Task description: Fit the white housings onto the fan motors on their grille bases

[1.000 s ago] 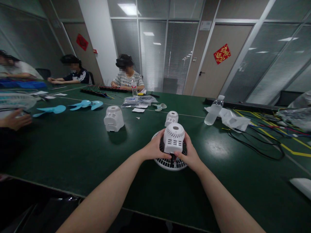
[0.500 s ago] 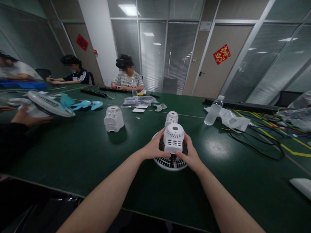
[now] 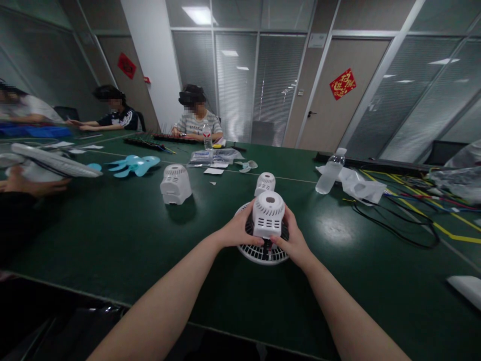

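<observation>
Glass walls with blinds (image 3: 236, 85) stand far beyond the fingers. Below and around both hands spreads a green table (image 3: 150, 260). Across it, well beyond the fingers and to their left, sits a person in a striped shirt (image 3: 205, 123). Far to the left of the fingers, a co-worker's hand (image 3: 41, 188) holds a white fan part (image 3: 56, 161). Directly under the fingers lies a round white grille (image 3: 259, 254). Left hand (image 3: 240, 228) and right hand (image 3: 295, 238) grip a white housing (image 3: 269, 215) from its two sides, with the thumbs at its lower front edge; the other fingers are partly hidden. This housing is upright between the fingers, above the grille; whether these two parts touch, I cannot tell. Beyond the fingers, to the right, is a bottle (image 3: 331, 171). A second housing (image 3: 176, 184) stands left of the fingers, and a third housing (image 3: 265, 183), looking smaller, just beyond them.
</observation>
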The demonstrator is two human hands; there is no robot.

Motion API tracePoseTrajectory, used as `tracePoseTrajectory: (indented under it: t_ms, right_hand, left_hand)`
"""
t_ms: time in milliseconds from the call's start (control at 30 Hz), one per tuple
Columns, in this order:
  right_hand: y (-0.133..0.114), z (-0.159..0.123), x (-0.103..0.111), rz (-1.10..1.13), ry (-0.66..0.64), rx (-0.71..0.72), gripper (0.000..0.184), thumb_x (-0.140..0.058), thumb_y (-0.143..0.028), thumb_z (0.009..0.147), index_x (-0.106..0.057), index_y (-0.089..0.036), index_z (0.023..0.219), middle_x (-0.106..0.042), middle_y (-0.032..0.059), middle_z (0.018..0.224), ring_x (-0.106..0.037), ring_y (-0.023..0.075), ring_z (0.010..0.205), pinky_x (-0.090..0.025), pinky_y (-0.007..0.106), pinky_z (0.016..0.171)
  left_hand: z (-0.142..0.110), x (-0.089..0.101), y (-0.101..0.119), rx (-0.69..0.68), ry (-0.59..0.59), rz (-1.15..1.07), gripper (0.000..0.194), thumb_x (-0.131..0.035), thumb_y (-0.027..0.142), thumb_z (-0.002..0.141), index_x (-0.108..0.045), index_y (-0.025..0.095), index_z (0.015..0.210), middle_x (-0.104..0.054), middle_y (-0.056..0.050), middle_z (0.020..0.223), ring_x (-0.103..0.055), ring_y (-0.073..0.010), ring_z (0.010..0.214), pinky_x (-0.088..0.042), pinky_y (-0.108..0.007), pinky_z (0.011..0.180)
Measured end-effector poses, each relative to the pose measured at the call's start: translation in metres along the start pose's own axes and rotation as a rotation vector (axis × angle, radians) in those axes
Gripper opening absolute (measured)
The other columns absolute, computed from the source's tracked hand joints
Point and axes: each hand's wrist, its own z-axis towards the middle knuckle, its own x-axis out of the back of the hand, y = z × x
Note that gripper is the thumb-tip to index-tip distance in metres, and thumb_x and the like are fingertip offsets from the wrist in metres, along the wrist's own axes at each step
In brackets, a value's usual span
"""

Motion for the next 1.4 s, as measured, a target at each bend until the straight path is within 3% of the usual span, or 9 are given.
tracePoseTrajectory:
  t_ms: [267, 533, 833, 1133, 1400]
  right_hand:
    - [0.0, 0.0, 0.002, 0.015, -0.001, -0.015, 0.1, -0.076, -0.055, 0.079, -0.02, -0.027, 0.157, -0.036, 0.0151, 0.16, -0.038, 0.038, 0.146, -0.031, 0.061, 0.12]
    - [-0.007, 0.001, 0.004, 0.019, -0.004, -0.048, 0.098, -0.077, -0.056, 0.077, -0.024, -0.026, 0.154, -0.041, 0.0163, 0.155, -0.041, 0.0392, 0.143, -0.033, 0.062, 0.118]
    - [-0.008, 0.002, 0.004, 0.061, -0.02, -0.042, 0.097, -0.077, -0.058, 0.076, -0.027, -0.025, 0.152, -0.044, 0.0171, 0.152, -0.044, 0.0381, 0.141, -0.036, 0.06, 0.117]
    - [-0.008, 0.004, 0.0, -0.046, 0.009, -0.081, 0.116, -0.083, -0.051, 0.072, -0.01, -0.029, 0.16, -0.035, 0.015, 0.161, -0.037, 0.0398, 0.147, -0.028, 0.066, 0.119]
    - [-0.014, 0.005, -0.001, -0.003, 0.052, -0.042, 0.105, -0.084, -0.05, 0.07, -0.026, -0.027, 0.155, -0.042, 0.0142, 0.155, -0.043, 0.0379, 0.142, -0.036, 0.059, 0.118]
  left_hand:
    - [0.001, 0.0, -0.001, -0.041, -0.017, 0.042, 0.133, -0.092, 0.046, 0.056, -0.011, 0.027, 0.16, -0.029, -0.016, 0.163, -0.027, -0.0409, 0.15, -0.019, -0.063, 0.122]
    - [-0.001, 0.001, 0.008, -0.015, -0.008, 0.005, 0.123, -0.091, 0.044, 0.058, -0.02, 0.028, 0.157, -0.034, -0.015, 0.16, -0.033, -0.0403, 0.147, -0.024, -0.064, 0.12]
    - [0.0, -0.001, -0.003, 0.006, 0.051, 0.0, 0.121, -0.093, 0.041, 0.052, -0.027, 0.027, 0.153, -0.039, -0.015, 0.156, -0.038, -0.0414, 0.143, -0.028, -0.065, 0.118]
    - [-0.001, 0.001, 0.0, 0.017, 0.023, -0.031, 0.122, -0.093, 0.041, 0.055, -0.024, 0.028, 0.155, -0.036, -0.015, 0.158, -0.038, -0.0407, 0.144, -0.03, -0.065, 0.117]
    - [0.0, 0.0, 0.004, -0.023, -0.005, 0.018, 0.121, -0.091, 0.045, 0.059, -0.022, 0.027, 0.157, -0.037, -0.014, 0.158, -0.036, -0.0394, 0.145, -0.028, -0.062, 0.12]
